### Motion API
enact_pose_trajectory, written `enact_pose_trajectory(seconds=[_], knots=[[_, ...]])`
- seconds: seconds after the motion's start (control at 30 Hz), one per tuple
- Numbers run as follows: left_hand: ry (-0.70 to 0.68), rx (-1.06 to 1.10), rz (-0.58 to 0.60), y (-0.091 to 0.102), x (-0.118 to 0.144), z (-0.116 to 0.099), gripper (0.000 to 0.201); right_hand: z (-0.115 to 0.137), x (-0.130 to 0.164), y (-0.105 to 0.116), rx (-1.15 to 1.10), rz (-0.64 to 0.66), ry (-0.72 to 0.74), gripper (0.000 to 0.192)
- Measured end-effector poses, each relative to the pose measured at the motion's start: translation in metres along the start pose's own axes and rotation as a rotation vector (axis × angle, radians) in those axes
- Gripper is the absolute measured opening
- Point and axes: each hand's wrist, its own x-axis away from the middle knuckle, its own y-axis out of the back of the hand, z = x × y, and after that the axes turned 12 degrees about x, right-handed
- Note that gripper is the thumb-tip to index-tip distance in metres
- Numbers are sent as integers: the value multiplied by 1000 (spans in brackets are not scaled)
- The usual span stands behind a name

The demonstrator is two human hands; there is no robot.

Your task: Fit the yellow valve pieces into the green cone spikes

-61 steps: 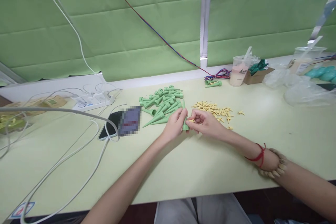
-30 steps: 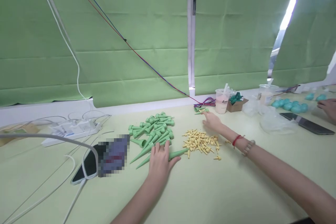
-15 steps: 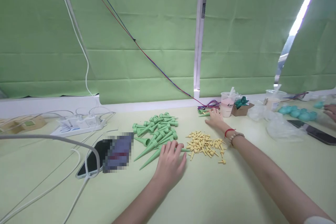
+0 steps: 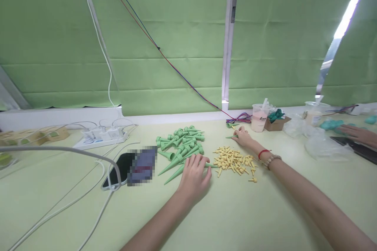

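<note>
My left hand (image 4: 193,178) rests at the front of a heap of green plastic cone-shaped spikes (image 4: 184,141). Its fingers curl over one spike (image 4: 212,165), whose thin tip juts out to the right between index finger and thumb; the rest of that spike is hidden. Farther back, my right hand (image 4: 244,138) pinches another green spike (image 4: 231,137) with its tip pointing left. Just behind it lie a green spike (image 4: 231,125) and a small yellow piece (image 4: 234,127). Small yellow pegs (image 4: 233,160) lie in a loose pile between my hands.
Left are a phone (image 4: 122,168), white cables (image 4: 103,211) and a power strip (image 4: 101,140). A drink cup (image 4: 259,119), small cardboard box (image 4: 275,124) and plastic bags (image 4: 324,147) stand or lie right. Another person's hand (image 4: 361,134) is above a dark phone (image 4: 357,150).
My right hand has drawn back slightly from the far green spikes, with one spike now in its fingers. My left hand keeps its place on the heap. The other person's hand has moved left.
</note>
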Motion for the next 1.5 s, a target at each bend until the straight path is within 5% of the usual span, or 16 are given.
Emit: enact_pose_trajectory(seconds=[0.17,0.33,0.43,0.6,0.73,0.83,1.03,1.17,1.23,1.33,1.5], knots=[[141,281,19,-1,3,-10,26,50,28,19,-257,-112,125,31],[449,811,-21,-10,9,-21,46,114,99,36,-612,-151,348,24],[579,987,-113,-16,10,-25,48,130,138,48,-802,-107,495,25],[666,1091,-230,-18,8,-20,44,115,153,61,-825,-102,420,30],[526,1058,-157,-20,10,-20,32,98,144,59,-768,-62,222,39],[498,1126,-85,-23,14,-27,31,95,146,57,-686,51,252,57],[616,1282,0,-26,16,-42,36,106,167,59,-761,228,346,61],[629,1289,-32,-20,14,-44,36,108,168,62,-681,29,353,54],[596,1208,-183,-15,11,-40,32,107,165,63,-685,-45,377,44],[468,1024,-283,-10,7,-30,31,107,162,64,-858,8,356,25],[382,937,-262,-13,9,-21,31,108,163,67,-976,106,333,19]])
